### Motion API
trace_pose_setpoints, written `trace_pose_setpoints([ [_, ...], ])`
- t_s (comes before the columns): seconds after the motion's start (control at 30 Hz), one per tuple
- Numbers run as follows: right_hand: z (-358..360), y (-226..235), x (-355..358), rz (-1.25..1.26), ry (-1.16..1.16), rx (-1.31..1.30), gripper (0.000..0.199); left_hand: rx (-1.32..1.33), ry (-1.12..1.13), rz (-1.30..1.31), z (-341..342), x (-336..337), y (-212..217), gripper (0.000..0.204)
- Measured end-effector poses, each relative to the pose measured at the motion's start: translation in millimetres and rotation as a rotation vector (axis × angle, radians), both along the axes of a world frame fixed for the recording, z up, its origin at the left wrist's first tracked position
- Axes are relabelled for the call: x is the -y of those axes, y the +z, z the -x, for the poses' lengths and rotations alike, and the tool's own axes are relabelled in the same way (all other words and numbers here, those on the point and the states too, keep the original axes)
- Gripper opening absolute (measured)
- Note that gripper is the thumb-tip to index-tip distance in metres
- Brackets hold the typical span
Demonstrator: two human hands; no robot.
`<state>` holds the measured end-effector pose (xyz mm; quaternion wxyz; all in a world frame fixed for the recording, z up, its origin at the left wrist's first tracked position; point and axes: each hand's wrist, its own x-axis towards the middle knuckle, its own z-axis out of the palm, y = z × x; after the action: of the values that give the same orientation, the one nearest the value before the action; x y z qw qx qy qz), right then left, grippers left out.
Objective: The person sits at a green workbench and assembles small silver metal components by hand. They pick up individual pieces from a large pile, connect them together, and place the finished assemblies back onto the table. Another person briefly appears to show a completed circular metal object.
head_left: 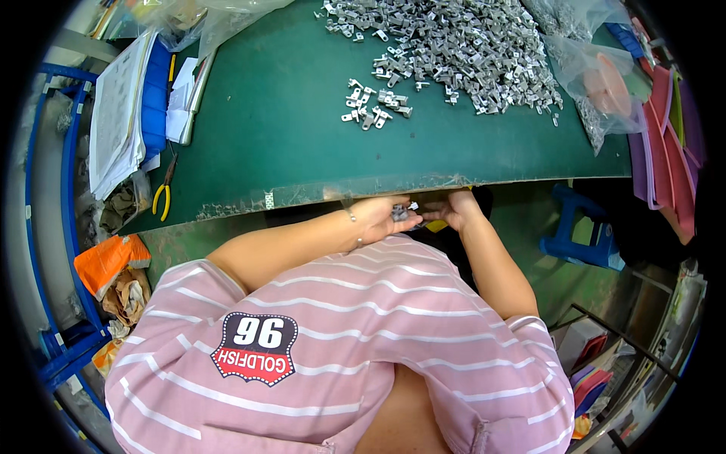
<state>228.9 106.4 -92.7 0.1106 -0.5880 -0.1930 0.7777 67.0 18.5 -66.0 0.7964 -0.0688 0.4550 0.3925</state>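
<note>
Just below the front edge of the green table, my two hands are close together in front of my body. Several small silver metal brackets (400, 213) lie in my left hand (375, 218), whose fingers curl loosely around them. My right hand (458, 210) is beside it, fingers pointing at the brackets. Those fingers are partly smeared and dark, so whether they grip a piece is unclear. On the table (287, 136), beyond my hands, a small group of brackets (370, 110) sits apart from a large pile of brackets (484, 53).
Pliers with yellow handles (162, 198) lie at the table's left, near a blue tray (156, 98) and stacked papers (121, 113). Plastic bags (597, 83) and pink and purple bins (662, 144) stand at the right. A blue stool (578, 234) is on the floor, right.
</note>
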Motion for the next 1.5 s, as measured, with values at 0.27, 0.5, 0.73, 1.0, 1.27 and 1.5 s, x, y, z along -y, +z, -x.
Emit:
trace_pose_setpoints([
  [0.27, 2, 115, -3, -0.845, 1.023, -0.182, 0.017, -0.448, -0.660, -0.440, 14, 2, 4, 0.041],
  [0.5, 93, 104, -49, -1.936, 0.604, 0.118, 0.028, -1.596, -0.060, -1.146, 57, -38, 103, 0.010],
  [0.73, 67, 104, -31, -1.672, 0.793, -0.105, 0.026, -1.827, -0.265, -1.040, 92, -34, 74, 0.018],
  [1.0, 32, 110, -14, -1.507, 0.434, 0.204, 0.015, -1.053, -0.045, -0.935, 68, -27, 72, 0.017],
  [1.27, 45, 95, -8, -1.704, 0.416, 0.405, 0.019, -0.281, 0.145, -0.558, 70, -23, 88, 0.021],
  [1.5, 42, 94, -14, -1.820, 0.443, 0.412, 0.018, -0.083, 0.214, -0.461, 71, -23, 91, 0.015],
])
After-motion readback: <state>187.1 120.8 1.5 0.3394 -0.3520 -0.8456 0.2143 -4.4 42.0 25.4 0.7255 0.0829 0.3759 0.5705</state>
